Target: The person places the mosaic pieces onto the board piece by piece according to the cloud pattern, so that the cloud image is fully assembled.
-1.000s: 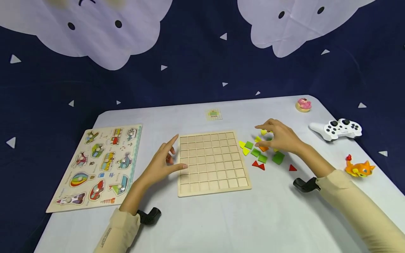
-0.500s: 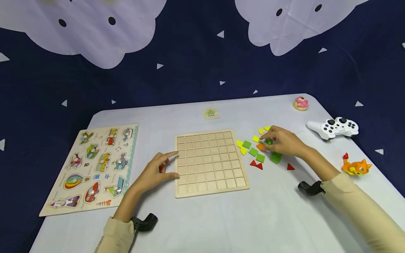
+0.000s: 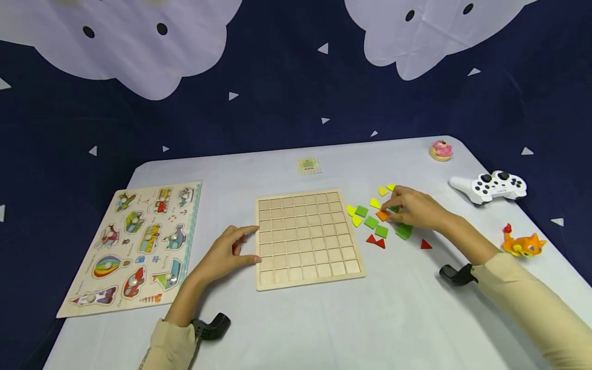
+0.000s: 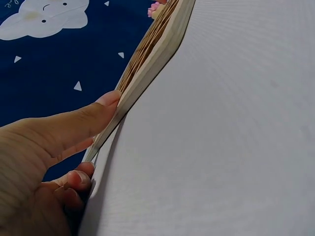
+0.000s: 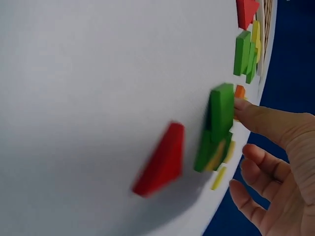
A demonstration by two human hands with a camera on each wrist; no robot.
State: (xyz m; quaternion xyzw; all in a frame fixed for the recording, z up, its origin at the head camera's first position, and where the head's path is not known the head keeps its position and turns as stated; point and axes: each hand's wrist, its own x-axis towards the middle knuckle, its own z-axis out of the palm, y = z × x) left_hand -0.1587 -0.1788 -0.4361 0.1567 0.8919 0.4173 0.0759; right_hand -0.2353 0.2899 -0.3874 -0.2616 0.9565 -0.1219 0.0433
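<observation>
Just right of the wooden grid board (image 3: pixel 309 239): one orange tile (image 3: pixel 382 216), apparently the piece in hand. At the same spot: fingers of the right hand (image 3: pixel 418 208), narrow, pinching the orange tile; firmness of hold, cannot tell. At the board's left edge: left hand (image 3: pixel 222 257), fingers set wide, touching the rim.

Handling, by judgement: rest the left hand lightly against the rim, enough to prevent sliding. Grip the orange tile by opposite sides, low down; lift straight up, clear of crowded neighbours, before any sideways travel. Slanted or hurried lift: likely to drag the green pieces close by.

Count, by place from the board:
- Right, near: green pieces (image 3: pixel 381 232), at least five, one partly behind the right hand.
- Right, near: yellow pieces (image 3: pixel 357 221), at least five, more possibly hidden.
- Right, near: red triangles (image 3: pixel 426 245), three; two close together, one apart.
- Beyond: patterned card (image 3: pixel 308 165), one.
- Left: puzzle board (image 3: pixel 131 252), one, vehicle shapes.
- Far right: white game controller (image 3: pixel 492 187), orange toy figure (image 3: pixel 524 245), pink toy (image 3: pixel 441 150), one each.
- Beneath: white surface (image 3: pixel 314 329), one.
</observation>
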